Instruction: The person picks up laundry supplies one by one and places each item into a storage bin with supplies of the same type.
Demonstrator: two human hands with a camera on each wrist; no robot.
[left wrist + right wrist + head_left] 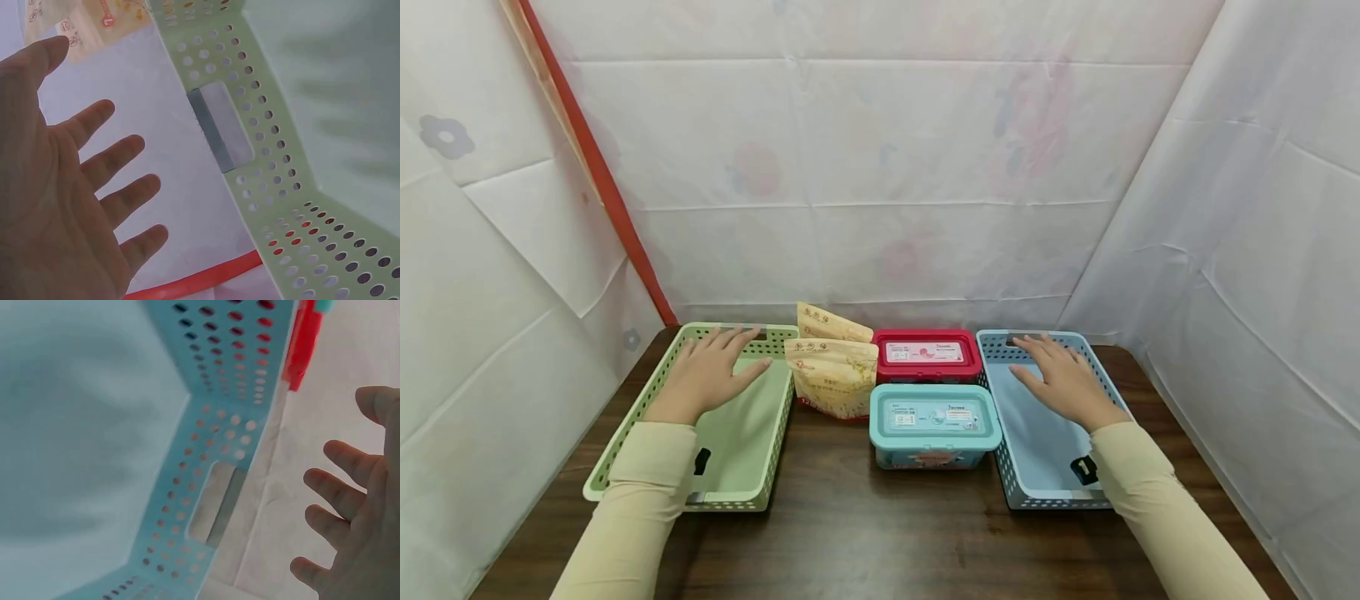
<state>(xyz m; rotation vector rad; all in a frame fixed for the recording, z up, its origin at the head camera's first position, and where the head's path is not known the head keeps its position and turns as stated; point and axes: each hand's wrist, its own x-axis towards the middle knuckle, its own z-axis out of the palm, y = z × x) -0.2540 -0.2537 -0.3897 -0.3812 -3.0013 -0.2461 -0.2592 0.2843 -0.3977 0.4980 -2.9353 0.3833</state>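
Over the green basket my left hand is held with fingers spread and nothing in it. My right hand hovers likewise above the blue basket, its fingers apart and holding nothing. In the left wrist view the left palm faces the basket's end wall, with its cut-out handle. The right wrist view shows the right fingers beside the blue basket's perforated end wall. Both baskets hold no goods that show.
Between the baskets stand two yellow pouches, one behind the other. Right of them, a red lidded box sits behind a teal lidded box. All rest on a dark wooden table, with white cloth walls around it.
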